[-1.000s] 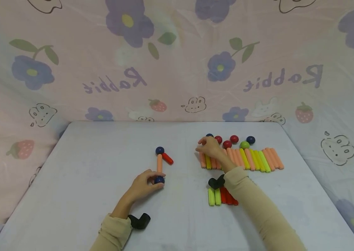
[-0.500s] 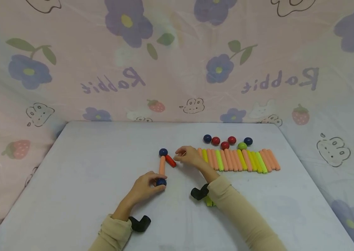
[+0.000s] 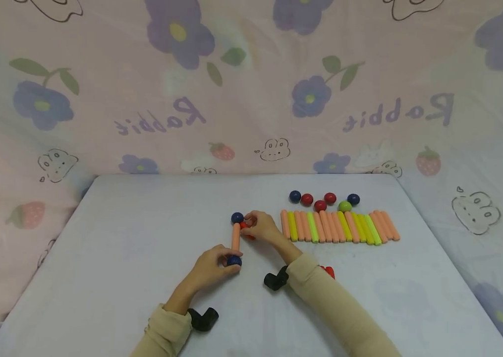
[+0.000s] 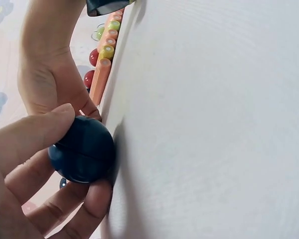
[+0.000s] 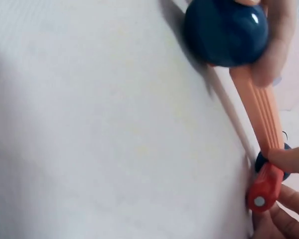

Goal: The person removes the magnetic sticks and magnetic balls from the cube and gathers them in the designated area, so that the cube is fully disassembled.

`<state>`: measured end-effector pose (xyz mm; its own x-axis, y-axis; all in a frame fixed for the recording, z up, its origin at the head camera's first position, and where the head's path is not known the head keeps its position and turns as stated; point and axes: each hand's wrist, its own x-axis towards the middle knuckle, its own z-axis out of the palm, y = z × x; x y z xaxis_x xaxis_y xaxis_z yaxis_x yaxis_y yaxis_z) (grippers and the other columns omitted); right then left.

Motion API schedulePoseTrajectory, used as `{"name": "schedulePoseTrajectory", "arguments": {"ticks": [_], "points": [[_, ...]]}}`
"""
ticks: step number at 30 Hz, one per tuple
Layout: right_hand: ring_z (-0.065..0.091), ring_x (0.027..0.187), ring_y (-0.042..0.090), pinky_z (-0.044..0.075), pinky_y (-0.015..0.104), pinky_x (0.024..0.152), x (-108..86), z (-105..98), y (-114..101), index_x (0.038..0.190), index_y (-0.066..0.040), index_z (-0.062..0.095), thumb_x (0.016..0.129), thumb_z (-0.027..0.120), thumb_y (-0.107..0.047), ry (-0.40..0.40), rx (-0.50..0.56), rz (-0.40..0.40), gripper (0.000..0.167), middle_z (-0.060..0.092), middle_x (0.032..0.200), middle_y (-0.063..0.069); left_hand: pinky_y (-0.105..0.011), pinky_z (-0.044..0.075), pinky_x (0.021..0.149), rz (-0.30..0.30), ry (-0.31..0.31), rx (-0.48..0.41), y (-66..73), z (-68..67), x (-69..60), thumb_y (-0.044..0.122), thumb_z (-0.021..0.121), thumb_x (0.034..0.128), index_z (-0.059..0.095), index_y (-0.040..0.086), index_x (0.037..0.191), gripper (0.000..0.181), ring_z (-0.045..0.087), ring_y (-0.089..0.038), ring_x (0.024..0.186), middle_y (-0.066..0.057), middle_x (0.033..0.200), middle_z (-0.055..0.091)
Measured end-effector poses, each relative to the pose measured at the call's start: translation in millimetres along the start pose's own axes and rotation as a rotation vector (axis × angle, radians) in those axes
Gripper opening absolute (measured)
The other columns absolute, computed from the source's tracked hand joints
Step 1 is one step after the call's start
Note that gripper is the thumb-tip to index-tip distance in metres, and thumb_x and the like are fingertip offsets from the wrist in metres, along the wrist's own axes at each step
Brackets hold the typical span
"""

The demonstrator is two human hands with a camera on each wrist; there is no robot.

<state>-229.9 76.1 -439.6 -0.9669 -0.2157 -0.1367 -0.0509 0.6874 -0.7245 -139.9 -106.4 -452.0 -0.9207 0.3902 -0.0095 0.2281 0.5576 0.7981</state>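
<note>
My left hand (image 3: 210, 267) grips a blue ball (image 4: 84, 149) between thumb and curled fingers. An orange stick (image 3: 236, 239) runs from that ball away to a second blue ball (image 3: 237, 217). Off the far ball a short red stick (image 5: 265, 188), with a pale dot on its end, angles out to the right. My right hand (image 3: 262, 229) pinches this red stick close to the far ball, thumb on one side and fingers on the other. In the head view its fingers cover much of the red stick.
A row of orange, yellow and green sticks (image 3: 340, 227) lies to the right. Behind it sit several loose balls (image 3: 307, 200) in blue, red and green. Red sticks (image 3: 329, 272) show partly from behind my right sleeve (image 3: 336, 302). A printed cloth (image 3: 251, 89) hangs behind the white table (image 3: 144, 208).
My right hand has come left from the stick row to the red stick and now pinches it. My left hand keeps its hold on the near ball; the joined pieces have shifted slightly right.
</note>
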Motion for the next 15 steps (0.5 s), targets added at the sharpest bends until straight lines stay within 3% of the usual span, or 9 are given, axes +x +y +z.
{"name": "schedulePoseTrajectory", "arguments": {"ticks": [6, 15], "points": [[0.054, 0.081, 0.017, 0.038, 0.018, 0.068, -1.4, 4.2, -0.2, 0.109, 0.000, 0.068, 0.081, 0.074, -0.014, 0.023, -0.005, 0.004, 0.032, 0.067, 0.097, 0.014, -0.017, 0.037, 0.065, 0.000, 0.007, 0.001, 2.1, 1.3, -0.6, 0.020, 0.074, 0.0836, 0.072, 0.010, 0.110, 0.028, 0.054, -0.012, 0.078, -0.007, 0.087, 0.062], [0.054, 0.084, 0.020, 0.043, 0.024, 0.074, -5.1, 6.9, 2.3, 0.112, -0.001, 0.065, 0.087, 0.067, -0.011, 0.035, -0.028, -0.030, 0.027, 0.065, 0.098, 0.014, -0.018, 0.038, 0.066, -0.029, 0.024, -0.006, 1.0, 4.4, 2.8, 0.021, 0.075, 0.0827, 0.073, 0.012, 0.109, 0.028, 0.054, -0.011, 0.079, -0.006, 0.089, 0.063]]}}
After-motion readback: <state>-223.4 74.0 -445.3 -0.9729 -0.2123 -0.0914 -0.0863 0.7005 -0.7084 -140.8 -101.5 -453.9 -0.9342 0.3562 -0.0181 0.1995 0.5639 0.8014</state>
